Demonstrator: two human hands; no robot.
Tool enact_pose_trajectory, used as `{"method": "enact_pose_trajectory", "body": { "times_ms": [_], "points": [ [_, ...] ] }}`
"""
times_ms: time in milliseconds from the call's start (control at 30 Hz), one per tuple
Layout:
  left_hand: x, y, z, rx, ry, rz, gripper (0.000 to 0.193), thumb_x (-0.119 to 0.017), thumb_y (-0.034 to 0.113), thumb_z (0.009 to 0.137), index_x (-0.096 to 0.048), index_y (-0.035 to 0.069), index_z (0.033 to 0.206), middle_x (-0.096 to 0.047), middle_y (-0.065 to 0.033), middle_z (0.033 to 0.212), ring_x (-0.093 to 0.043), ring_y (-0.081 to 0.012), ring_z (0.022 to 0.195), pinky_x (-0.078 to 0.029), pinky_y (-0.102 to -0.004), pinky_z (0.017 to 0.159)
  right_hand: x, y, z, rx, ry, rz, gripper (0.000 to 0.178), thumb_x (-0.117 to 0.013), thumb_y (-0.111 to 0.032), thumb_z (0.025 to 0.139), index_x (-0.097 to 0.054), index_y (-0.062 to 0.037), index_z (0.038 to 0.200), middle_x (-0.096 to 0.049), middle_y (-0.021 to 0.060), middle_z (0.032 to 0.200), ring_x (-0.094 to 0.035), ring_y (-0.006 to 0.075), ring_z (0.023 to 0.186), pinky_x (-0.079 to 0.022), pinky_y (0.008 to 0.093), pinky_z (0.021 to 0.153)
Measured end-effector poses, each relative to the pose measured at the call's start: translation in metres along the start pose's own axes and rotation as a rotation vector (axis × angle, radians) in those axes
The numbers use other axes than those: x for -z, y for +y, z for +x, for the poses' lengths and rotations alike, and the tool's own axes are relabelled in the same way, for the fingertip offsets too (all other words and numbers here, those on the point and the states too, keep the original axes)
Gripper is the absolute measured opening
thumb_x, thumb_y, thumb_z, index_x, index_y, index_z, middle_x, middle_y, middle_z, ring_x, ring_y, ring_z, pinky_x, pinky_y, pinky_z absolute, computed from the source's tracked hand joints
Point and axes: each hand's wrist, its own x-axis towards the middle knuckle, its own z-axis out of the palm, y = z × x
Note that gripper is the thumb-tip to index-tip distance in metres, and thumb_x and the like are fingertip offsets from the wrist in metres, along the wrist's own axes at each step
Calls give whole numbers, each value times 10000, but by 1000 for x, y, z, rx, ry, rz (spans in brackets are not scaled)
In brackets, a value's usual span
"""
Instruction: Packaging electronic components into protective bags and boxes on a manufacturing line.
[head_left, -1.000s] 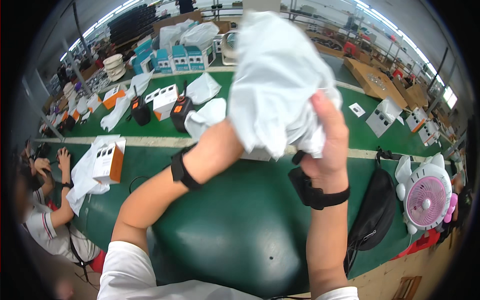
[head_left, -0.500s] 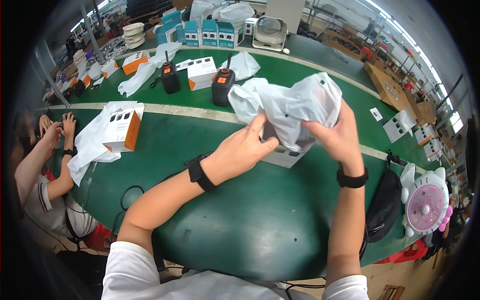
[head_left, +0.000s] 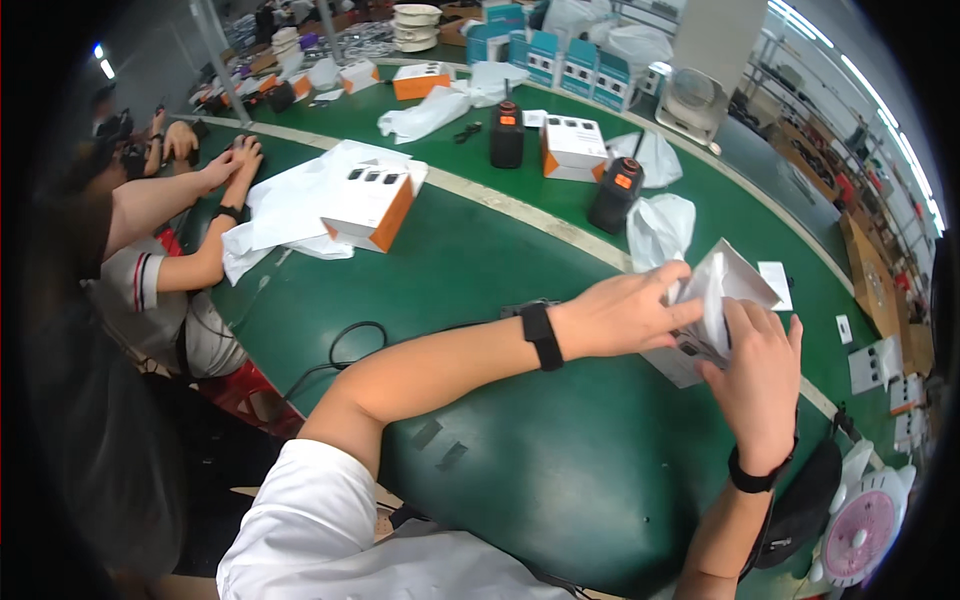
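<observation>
A white box wrapped in a white plastic bag [head_left: 722, 300] rests on the green table [head_left: 520, 480] right of centre. My left hand [head_left: 625, 312] grips the bag's near left side, with its fingers over the top edge. My right hand [head_left: 757, 370] presses flat against the bag's right face. Both wrists wear black bands. Just behind the box lies a crumpled white bag [head_left: 658, 228].
Two black handheld radios [head_left: 613, 194] [head_left: 507, 133] and a white-and-orange box [head_left: 574, 147] stand beyond. Another white-and-orange box [head_left: 368, 205] sits on plastic at left, near a co-worker's arms [head_left: 200, 205]. A black cable [head_left: 350, 345], a pink fan [head_left: 860, 528] and a black pouch [head_left: 800, 505] lie near me.
The bagged box came down from high in front of me onto the table at right. The loose bag is now pulled tight around the box, with both hands folding it.
</observation>
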Motion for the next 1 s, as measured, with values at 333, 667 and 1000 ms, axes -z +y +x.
{"method": "enact_pose_trajectory", "body": {
  "times_ms": [333, 667, 1000],
  "points": [
    [-9, -1, -2, -60, 35, -27, 364, -763, 176, 704, -550, 32, 961, -443, -170, 1215, -571, -339, 938, -504, -394, 764, -21, 3, -2, -2, 89, -137, 315, -782, -132, 591, -642, -45, 859, -578, 95, 893, -517, 295, 1015, -360, 471, 954],
    [-4, -8, -2, -57, -25, 66, 347, -746, 163, 704, -578, 71, 994, -472, -133, 1184, -574, -318, 929, -506, -396, 751, -23, 47, 0, -155, -4, 242, 568, -865, -182, 505, -626, -19, 993, -582, 147, 927, -581, 335, 890, -498, 380, 762],
    [-7, -16, -5, -57, 11, 49, 400, -775, 227, 685, -583, 24, 972, -501, -127, 1124, -592, -285, 863, -501, -367, 720, -42, 88, 4, -149, -234, 1299, 219, -618, 17, 791, -510, -17, 978, -565, 36, 983, -589, 85, 754, -465, 222, 670]
  ]
}}
